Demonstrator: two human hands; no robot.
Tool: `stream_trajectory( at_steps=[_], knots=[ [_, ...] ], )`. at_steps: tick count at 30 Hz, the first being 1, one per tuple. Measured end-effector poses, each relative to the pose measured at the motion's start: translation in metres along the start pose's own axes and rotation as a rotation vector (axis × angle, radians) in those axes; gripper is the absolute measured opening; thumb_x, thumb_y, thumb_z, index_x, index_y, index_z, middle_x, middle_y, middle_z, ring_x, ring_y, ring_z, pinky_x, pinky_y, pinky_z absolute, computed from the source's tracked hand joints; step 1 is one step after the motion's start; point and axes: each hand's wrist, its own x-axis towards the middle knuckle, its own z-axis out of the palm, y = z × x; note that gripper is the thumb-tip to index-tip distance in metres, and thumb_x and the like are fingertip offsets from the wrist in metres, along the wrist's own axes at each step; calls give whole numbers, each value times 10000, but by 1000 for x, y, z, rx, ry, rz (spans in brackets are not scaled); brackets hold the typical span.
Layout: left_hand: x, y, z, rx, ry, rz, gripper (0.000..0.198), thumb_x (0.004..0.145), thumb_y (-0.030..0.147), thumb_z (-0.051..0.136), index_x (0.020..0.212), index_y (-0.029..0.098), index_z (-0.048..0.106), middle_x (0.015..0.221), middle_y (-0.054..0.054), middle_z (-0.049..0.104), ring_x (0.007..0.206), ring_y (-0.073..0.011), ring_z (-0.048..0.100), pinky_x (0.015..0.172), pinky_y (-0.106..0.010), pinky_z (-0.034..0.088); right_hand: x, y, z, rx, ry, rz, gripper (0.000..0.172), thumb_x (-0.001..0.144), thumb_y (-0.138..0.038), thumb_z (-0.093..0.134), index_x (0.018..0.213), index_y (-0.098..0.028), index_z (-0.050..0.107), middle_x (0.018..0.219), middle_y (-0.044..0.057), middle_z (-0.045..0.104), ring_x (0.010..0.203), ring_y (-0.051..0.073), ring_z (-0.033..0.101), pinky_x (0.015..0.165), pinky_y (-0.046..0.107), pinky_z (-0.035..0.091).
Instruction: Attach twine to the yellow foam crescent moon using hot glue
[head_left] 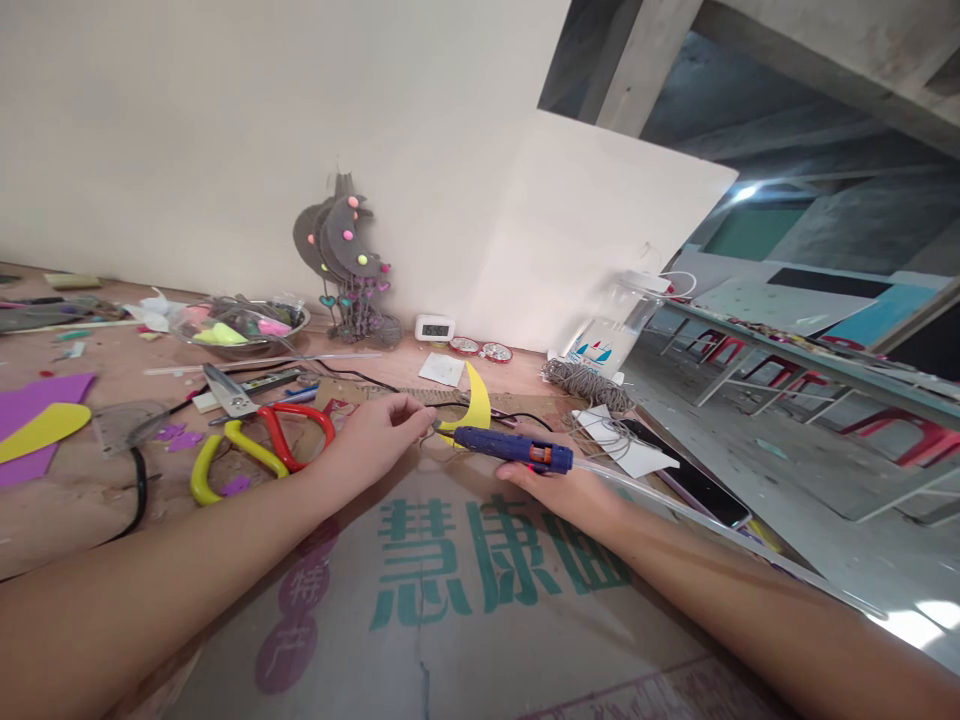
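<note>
My left hand (390,425) is closed in a pinch at the lower tip of a yellow crescent moon cutout (480,398). A thin grey string loops by those fingertips; how they hold it is partly hidden. My right hand (551,480) grips a dark blue hot glue gun (499,446), its nozzle pointing left, close to my left fingertips and in front of the crescent. From the gun's rear a long clear glue stick (675,505) runs out to the right. Both hands are above a cardboard sheet (360,650) with green printed characters.
Scissors with red handles (304,435) and a yellow-handled tool (251,450) lie left. Behind are a bowl of coloured pieces (240,330), a grey moon ornament (345,245) and a small digital clock (435,328). Grey cord (589,385), a phone (697,480) and a plastic jug (619,320) are right.
</note>
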Motion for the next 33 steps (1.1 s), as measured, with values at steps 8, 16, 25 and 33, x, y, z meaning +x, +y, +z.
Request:
stream_trajectory(
  at_steps=[8, 16, 25, 33],
  knots=[
    [-1, 1, -1, 9, 4, 3, 252, 735, 397, 479, 636, 174, 540, 589, 37, 532, 536, -102, 444, 514, -210, 312, 1, -4, 0, 16, -9, 7, 294, 708, -458, 599, 846, -200, 571, 744, 6, 556, 669, 148, 509, 589, 237, 394],
    [1, 1, 0, 9, 0, -1, 266, 724, 416, 482, 641, 172, 550, 603, 21, 546, 560, -119, 465, 527, -219, 333, 1, -7, 0, 33, 14, 19, 265, 706, -415, 605, 866, -203, 596, 740, 6, 559, 658, 144, 509, 589, 241, 397],
    [0, -1, 0, 9, 15, 6, 264, 726, 411, 484, 641, 173, 560, 603, 25, 559, 558, -115, 477, 528, -216, 341, 2, -5, -1, 16, 10, -11, 254, 713, -430, 598, 831, -206, 588, 739, 2, 548, 668, 143, 507, 595, 239, 389],
    [-1, 1, -1, 19, 9, 4, 274, 740, 418, 479, 638, 175, 554, 592, 33, 545, 552, -110, 467, 528, -212, 335, 2, -12, -1, 72, 35, 43, 253, 686, -391, 617, 851, -200, 611, 760, 4, 577, 666, 144, 528, 587, 238, 397]
  ],
)
